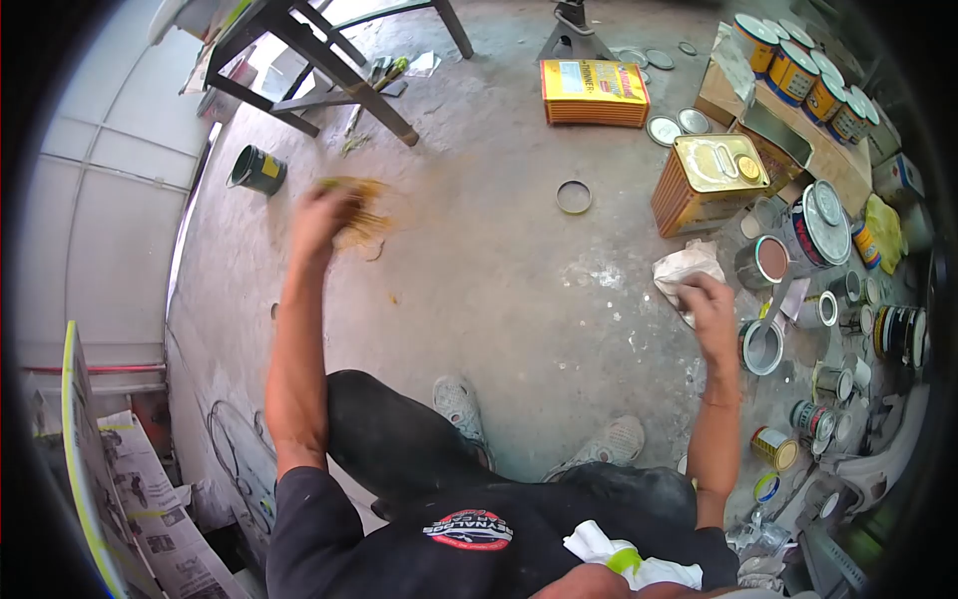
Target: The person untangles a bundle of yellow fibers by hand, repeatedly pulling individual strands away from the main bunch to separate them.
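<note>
At the left, my left hand [324, 218] is low over the concrete floor, blurred by motion, its fingers curled. Yellow-brown streaks [367, 215] fan out beside the fingers; what the hand holds, I cannot tell. A dark green can [259, 171] lies tipped just past this hand. On the right, my right hand [707, 304] pinches a crumpled white cloth [687, 266] near the floor. Close to that hand stand a can with reddish-brown contents [770, 260] and an open grey-white can [762, 349] with a flat stick in it.
Square thinner tins, one lying [596, 95] and one upright [711, 180], stand ahead. A metal ring [574, 197] lies mid-floor. Several paint cans [793, 72] crowd a wooden crate at the right. A dark stool [329, 70] stands back left; a panel edge [85, 449] rises near left.
</note>
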Tool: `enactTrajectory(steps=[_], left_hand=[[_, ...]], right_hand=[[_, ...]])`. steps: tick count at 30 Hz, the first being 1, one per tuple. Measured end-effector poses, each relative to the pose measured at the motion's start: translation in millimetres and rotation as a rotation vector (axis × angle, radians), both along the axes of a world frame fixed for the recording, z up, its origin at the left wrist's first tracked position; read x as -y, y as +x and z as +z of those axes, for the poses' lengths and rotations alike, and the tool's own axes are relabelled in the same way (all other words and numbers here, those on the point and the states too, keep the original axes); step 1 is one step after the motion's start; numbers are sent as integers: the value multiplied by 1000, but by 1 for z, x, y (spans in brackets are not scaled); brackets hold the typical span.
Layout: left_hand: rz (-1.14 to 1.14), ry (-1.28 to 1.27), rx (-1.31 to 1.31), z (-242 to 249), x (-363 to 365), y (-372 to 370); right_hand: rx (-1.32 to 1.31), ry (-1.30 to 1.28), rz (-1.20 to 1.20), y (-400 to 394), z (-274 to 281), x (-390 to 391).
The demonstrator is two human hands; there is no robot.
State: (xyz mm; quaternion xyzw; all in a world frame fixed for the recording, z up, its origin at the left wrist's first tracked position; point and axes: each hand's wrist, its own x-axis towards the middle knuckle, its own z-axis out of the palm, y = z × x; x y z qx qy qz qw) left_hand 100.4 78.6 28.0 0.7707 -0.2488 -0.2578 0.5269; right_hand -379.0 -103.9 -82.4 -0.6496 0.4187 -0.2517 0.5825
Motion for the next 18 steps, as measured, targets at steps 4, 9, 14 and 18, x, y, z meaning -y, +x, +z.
enactTrajectory(steps=[4,9,14,18], left_hand=[[-611,95,-64,8,44,-134],[-717,231,86,11,45,-197],[-734,176,-105,-18,41,-191],[-669,230,65,-17,48,-195]], right_hand=[[239,-297,245,91,37,-55],[205,-169,337,112,51,-66],[179,35,306,100,39,-63],[63,-322,204,106,35,-59]])
